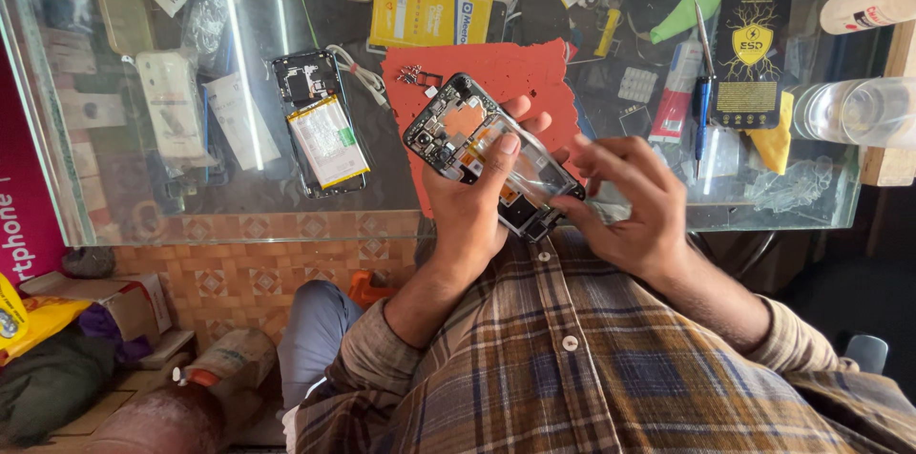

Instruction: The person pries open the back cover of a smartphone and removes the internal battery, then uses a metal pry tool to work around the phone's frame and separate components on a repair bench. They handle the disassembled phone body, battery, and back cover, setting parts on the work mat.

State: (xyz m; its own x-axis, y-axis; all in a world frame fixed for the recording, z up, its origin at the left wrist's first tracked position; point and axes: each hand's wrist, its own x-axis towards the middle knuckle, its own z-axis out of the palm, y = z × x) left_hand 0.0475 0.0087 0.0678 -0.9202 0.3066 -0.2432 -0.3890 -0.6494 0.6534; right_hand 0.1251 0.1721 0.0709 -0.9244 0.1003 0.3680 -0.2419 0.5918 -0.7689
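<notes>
So, quick rundown of where things stood:

Phone in hand: the opened phone had its back already off, boards bare, held just above the near edge of the glass counter.
Left hand: the left hand was clamped around the phone from below, thumb across the middle.
Right hand: the right hand had its fingers pinched together at the phone's lower end, on what looked like a thin clear strip; hard to tell.
Done so far: small screws sat loose on the red mat.
Left to do: guts looked mostly in place, I'd guess.
Second phone: another opened phone lay to the left, battery showing.
Room: tight, clutter all round; tweezers and a clear bottle off right.
</notes>
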